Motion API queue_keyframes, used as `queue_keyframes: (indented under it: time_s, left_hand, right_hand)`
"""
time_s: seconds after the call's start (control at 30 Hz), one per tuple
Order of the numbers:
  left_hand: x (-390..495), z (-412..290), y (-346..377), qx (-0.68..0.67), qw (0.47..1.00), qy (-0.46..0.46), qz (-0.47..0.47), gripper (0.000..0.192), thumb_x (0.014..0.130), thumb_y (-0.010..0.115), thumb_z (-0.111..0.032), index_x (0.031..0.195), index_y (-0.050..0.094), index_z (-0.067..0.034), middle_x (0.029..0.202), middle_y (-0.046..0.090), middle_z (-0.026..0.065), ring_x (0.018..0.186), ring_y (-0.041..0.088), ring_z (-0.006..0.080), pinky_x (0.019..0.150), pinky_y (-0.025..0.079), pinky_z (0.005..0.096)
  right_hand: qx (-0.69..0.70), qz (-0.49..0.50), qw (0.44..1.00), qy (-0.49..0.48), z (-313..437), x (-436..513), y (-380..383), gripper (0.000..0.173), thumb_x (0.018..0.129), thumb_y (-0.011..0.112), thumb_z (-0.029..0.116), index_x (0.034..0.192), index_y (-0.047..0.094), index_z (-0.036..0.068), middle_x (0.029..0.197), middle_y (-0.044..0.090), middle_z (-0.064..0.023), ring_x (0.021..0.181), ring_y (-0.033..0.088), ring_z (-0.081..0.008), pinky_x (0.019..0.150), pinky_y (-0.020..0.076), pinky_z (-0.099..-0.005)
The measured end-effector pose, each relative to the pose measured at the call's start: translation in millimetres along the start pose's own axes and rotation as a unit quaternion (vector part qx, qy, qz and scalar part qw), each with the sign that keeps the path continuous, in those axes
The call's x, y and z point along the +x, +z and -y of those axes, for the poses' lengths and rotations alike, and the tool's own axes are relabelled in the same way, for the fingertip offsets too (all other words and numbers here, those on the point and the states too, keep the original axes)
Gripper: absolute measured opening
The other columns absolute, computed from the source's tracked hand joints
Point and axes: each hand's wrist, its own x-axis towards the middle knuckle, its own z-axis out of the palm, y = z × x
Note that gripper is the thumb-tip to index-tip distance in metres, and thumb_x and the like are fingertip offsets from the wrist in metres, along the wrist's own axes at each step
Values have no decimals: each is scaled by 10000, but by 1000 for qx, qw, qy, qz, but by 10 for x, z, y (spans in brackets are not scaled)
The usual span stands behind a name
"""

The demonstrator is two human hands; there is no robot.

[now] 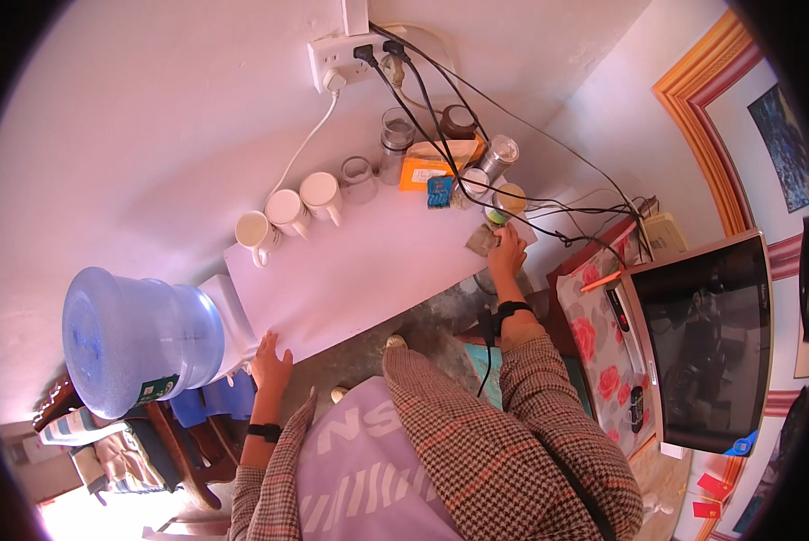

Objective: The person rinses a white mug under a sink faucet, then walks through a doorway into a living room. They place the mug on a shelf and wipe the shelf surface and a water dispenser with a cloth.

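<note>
My right hand is closed on a folded grey-brown cloth, pressed to the right end of a pale tabletop. Just beyond those fingers stands a jar with a yellowish lid. At the table's front left corner my left hand rests with fingers apart, holding nothing. Three white mugs, a left one, a middle one and a right one, line the wall side. To their right are a clear glass and a tall clear bottle.
Left of the table, a water dispenser carries a large blue bottle. Black cables hang from a wall socket strip over an orange packet, a blue packet and metal-lidded containers. A television stands at right.
</note>
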Motion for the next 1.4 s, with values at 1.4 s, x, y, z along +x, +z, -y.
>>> queue_keyframes:
  time_s: [1.4]
  left_hand:
    - [-80,28,64,-21,1000,-8,-21,618,800,658,-269,1364,499,-72,1451,492,127,1358,443,293,1077,415,423]
  right_hand:
    - [-31,157,926,-342,1049,-1107,192,396,798,639,107,1193,613,123,1378,518,-95,1070,527,-364,825,505,-460]
